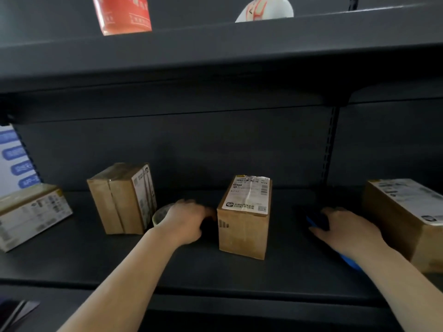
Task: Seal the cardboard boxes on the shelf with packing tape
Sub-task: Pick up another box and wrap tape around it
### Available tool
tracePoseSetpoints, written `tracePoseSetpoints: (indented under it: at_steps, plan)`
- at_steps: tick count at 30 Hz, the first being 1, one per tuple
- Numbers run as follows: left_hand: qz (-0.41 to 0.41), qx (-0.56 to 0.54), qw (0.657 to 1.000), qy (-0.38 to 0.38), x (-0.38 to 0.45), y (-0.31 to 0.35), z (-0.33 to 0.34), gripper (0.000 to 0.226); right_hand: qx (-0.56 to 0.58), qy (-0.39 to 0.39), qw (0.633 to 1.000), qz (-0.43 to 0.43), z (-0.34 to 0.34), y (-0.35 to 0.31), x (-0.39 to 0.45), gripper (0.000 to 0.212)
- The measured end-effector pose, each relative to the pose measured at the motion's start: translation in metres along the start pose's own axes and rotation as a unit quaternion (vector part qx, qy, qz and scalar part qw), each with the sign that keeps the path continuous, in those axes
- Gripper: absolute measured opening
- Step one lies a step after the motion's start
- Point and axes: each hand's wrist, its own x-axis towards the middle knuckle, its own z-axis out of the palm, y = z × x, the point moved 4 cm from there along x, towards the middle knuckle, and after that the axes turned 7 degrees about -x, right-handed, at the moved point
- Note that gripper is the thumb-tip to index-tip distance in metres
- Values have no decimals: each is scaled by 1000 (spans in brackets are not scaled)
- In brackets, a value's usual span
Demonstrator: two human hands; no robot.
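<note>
Right now your left hand (184, 220) lies on the dark shelf (167, 264) between two cardboard boxes. Its fingers curl down over something dark just left of the middle box (244, 224), and whether they actually grip it cannot be told; the fingertips sit right at that box's left face. Behind your wrist a tape roll (161, 215) stands on the shelf, partly hidden by the hand and just beside the upright box (122, 200) to its left.

Your right hand (347, 230) rests palm down on the shelf to the right of the middle box, apart from it. The fingers reach over a dark object with a blue tool (348, 261) showing beneath the hand and past the wrist; the blur hides whether the fingers close on it or only lie across it. Just right of that hand sits a large box (407, 216) with a printed label on top.

At the far left a flat box (31, 216) lies tilted, with a white and blue sign (16, 159) behind it. The middle box carries a white shipping label on its top. On the upper shelf stand an orange packet (122, 14) and a white object (266, 10).
</note>
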Motion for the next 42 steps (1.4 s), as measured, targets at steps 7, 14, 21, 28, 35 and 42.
tracePoseSetpoints:
  at_steps: [7, 14, 21, 28, 35, 42]
  plan:
    - [68, -71, 993, 63, -4, -4, -3, 33, 40, 84, 996, 0, -13, -2, -3, 65]
    - [212, -81, 958, 177, -41, 3, -10, 18, 140, 214, 966, -47, -33, -10, -25, 46]
    - [66, -512, 801, 303, -88, 8, 12, 19, 422, 198, 881, -79, -43, -35, -47, 30]
    - [-79, -793, 591, 123, -40, 45, 20, 37, 608, -32, 790, -67, 5, -108, -43, 86]
    - [9, -807, 570, 154, -42, 52, 28, 46, 669, 54, 721, -173, 4, -109, -49, 61]
    - [28, -900, 411, 146, -49, 47, 27, 63, 429, 308, 791, -310, 2, -113, -70, 80]
